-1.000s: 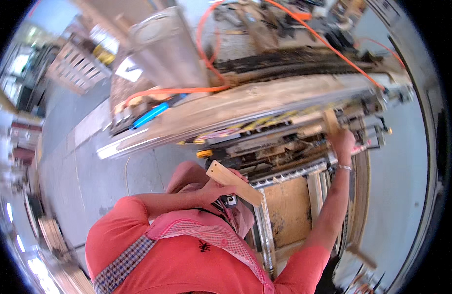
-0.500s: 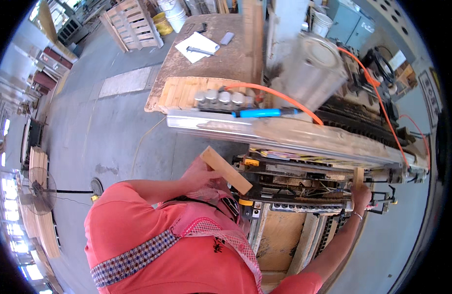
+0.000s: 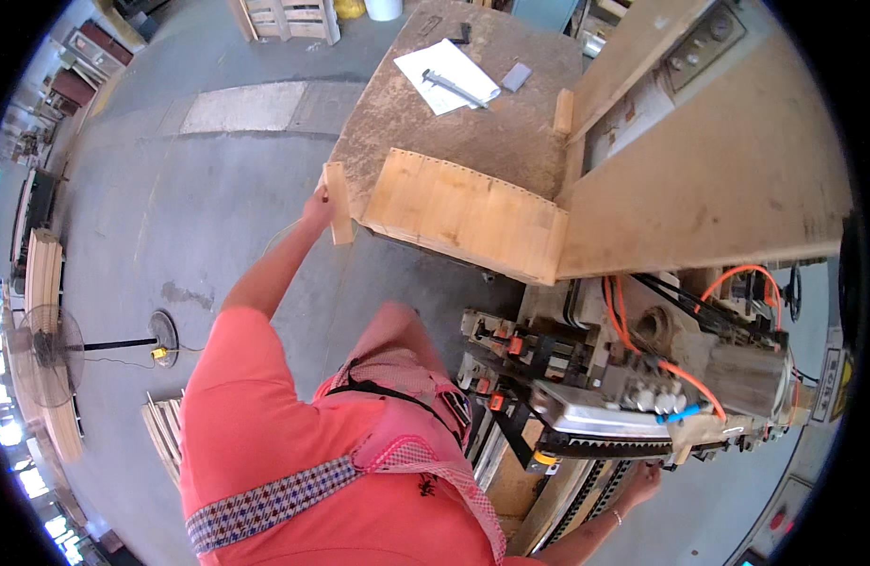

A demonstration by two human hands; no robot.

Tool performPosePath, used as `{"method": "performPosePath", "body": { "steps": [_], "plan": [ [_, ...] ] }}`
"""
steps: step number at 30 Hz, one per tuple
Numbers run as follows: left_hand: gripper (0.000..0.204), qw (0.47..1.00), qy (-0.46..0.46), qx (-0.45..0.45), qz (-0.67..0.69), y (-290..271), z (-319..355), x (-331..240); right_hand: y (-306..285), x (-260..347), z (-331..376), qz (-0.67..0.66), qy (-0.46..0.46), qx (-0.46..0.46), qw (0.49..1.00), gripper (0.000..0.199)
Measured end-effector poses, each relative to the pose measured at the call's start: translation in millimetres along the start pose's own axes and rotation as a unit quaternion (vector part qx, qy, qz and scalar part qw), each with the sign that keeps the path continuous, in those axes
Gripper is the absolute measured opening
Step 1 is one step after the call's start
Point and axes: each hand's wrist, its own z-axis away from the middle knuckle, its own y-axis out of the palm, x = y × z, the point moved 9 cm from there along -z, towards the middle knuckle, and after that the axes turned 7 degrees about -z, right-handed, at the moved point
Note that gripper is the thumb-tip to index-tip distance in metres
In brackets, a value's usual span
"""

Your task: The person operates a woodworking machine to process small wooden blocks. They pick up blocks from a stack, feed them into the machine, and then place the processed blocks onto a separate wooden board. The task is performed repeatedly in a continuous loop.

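Gripping a short wooden block (image 3: 338,203) upright, the left hand (image 3: 316,205) is holding it beside the plank box (image 3: 465,216); the right hand (image 3: 642,483) is resting open-fingered under the woodworking machine (image 3: 633,377).

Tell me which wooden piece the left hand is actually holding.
The small narrow wood block gripped upright in the left hand, beside the wide ribbed panel, which lies untouched.
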Motion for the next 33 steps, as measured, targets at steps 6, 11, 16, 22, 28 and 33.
{"method": "performPosePath", "body": {
  "steps": [6,11,16,22,28,33],
  "plan": [
    [0.032,0.992,0.043,0.098,-0.067,76.8,-54.2,-17.9,-14.3,33.8,98.1,0.017,0.041,0.118,0.992,0.038],
    [0.033,0.988,0.022,0.13,-0.074,136.9,-81.6,0.0,-18.8,37.5,147.8,-0.043,0.057,0.152,0.986,0.031],
    [0.034,0.991,0.013,0.122,-0.059,163.4,-93.1,37.0,-28.2,45.5,169.2,0.035,0.034,0.159,0.986,0.032],
    [0.035,0.99,0.022,0.13,-0.053,168.6,-97.8,50.1,-24.3,34.3,185.8,0.028,0.054,0.195,0.979,0.025],
    [0.035,0.982,0.016,0.149,-0.111,163.8,-92.7,29.2,-25.7,37.8,212.2,0.129,0.019,0.202,0.971,0.021],
    [0.035,0.984,0.07,0.16,-0.026,190.3,-137.8,90.9,-24.5,52.0,203.1,0.13,0.084,0.217,0.964,0.021]
  ]
}}
